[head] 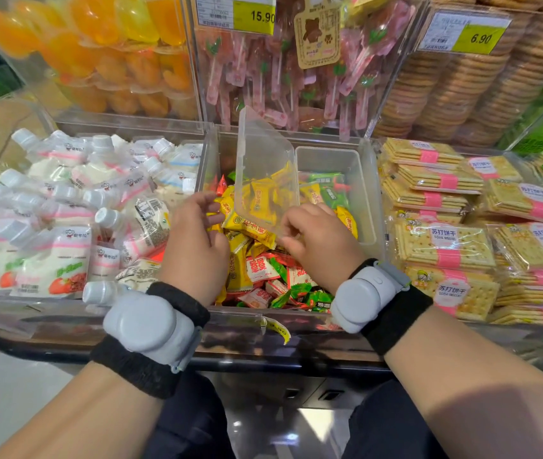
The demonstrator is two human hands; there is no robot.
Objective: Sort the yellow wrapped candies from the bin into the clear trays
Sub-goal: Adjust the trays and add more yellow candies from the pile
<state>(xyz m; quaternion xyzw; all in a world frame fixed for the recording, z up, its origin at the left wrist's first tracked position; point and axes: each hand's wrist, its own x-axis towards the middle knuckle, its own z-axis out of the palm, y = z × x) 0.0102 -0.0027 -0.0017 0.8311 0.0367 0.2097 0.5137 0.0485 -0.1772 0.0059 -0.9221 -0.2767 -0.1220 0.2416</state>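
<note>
Two bare forearms reach in from the bottom edge, each wearing a black fabric wristband (137,369) with a rounded grey plastic device (149,323) strapped on top. Beyond them, both hands work over a clear acrylic bin (247,314) heaped with small red, green and yellow wrapped sweets. The right hand (316,243) has its fingers curled round the lower rim of a clear rectangular plastic tray (263,150), held tipped steeply on edge above the heap. Yellow wrapped candies (258,197) lie piled in the low end of this tray, and more lie loose in the bin under it. The left hand (194,240) is just beside the tray, fingers bent and slightly apart, tips touching a yellow candy; whether they grip it cannot be told. A second clear plastic tray (333,157) sits flat in the bin's back right corner. White spouted drink pouches (65,260) fill the left compartment, and soda cracker packs with pink bands (442,250) fill the right
</note>
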